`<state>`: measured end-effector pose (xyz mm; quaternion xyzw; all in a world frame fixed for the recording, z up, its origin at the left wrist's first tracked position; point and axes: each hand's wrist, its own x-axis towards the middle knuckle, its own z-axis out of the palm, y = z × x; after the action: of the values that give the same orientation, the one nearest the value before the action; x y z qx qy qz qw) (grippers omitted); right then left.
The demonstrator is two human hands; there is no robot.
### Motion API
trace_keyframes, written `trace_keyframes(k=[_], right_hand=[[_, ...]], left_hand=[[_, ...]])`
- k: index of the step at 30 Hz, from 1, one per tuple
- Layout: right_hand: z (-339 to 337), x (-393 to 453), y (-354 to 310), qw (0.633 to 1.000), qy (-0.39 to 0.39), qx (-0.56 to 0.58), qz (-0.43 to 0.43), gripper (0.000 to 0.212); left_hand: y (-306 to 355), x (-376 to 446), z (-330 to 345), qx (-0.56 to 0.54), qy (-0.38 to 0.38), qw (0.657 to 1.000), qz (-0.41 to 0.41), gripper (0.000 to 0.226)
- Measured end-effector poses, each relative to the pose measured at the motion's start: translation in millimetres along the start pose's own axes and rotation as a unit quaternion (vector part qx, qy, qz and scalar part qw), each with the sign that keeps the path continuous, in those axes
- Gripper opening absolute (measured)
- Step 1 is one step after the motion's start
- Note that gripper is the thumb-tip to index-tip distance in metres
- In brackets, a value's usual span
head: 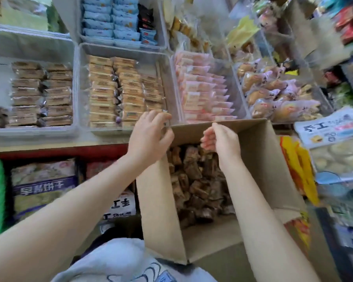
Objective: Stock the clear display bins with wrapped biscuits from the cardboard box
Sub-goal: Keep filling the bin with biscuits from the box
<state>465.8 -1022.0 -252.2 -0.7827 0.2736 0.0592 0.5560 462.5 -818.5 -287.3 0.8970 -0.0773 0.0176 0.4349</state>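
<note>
L hand (149, 137): yours, fingers curled at far-left corner of cardboard box (259, 159), maybe pinching a clear wrapper; can't tell for sure.
R hand (220, 141): yours, fingers curled, over box, nothing visibly held.
Biscuits (194, 180): dark wrapped pcs, loose heap inside box.
Bin (122, 88): clear, tan packs in rows, just beyond L hand.

Right-hand packet (329, 127) seemingly reads "手工".

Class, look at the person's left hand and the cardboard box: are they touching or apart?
Touching. The head view shows the left hand with its fingers curled over the far rim of the cardboard box at its left corner.
</note>
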Motion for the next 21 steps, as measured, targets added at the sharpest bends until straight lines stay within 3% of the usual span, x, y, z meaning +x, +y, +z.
trace_keyframes(k=[3, 6, 9, 11, 13, 17, 21], right_hand=[[-38, 15, 63, 0.993, 0.014, -0.095, 0.074, 0.030], [-55, 31, 112, 0.981, -0.013, -0.155, 0.118, 0.021], [-46, 49, 139, 0.958, -0.090, -0.236, 0.139, 0.025], [-35, 61, 156, 0.927, -0.153, -0.307, 0.152, 0.046], [-26, 69, 172, 0.906, -0.188, -0.352, 0.142, 0.055], [-19, 75, 185, 0.903, -0.187, -0.370, 0.108, 0.052], [-29, 69, 161, 0.935, -0.192, -0.291, 0.067, 0.035]], left_hand=[[39, -18, 37, 0.125, -0.033, 0.992, 0.004, 0.062], [37, -27, 61, 0.255, -0.049, 0.966, 0.011, 0.074], [30, -25, 66, 0.282, -0.053, 0.958, 0.011, 0.078], [30, -23, 68, 0.282, -0.054, 0.958, 0.007, 0.081], [33, -23, 69, 0.276, -0.051, 0.960, 0.004, 0.082], [33, -25, 66, 0.286, -0.046, 0.957, 0.011, 0.080], [31, -25, 68, 0.279, -0.029, 0.960, 0.010, 0.076]])
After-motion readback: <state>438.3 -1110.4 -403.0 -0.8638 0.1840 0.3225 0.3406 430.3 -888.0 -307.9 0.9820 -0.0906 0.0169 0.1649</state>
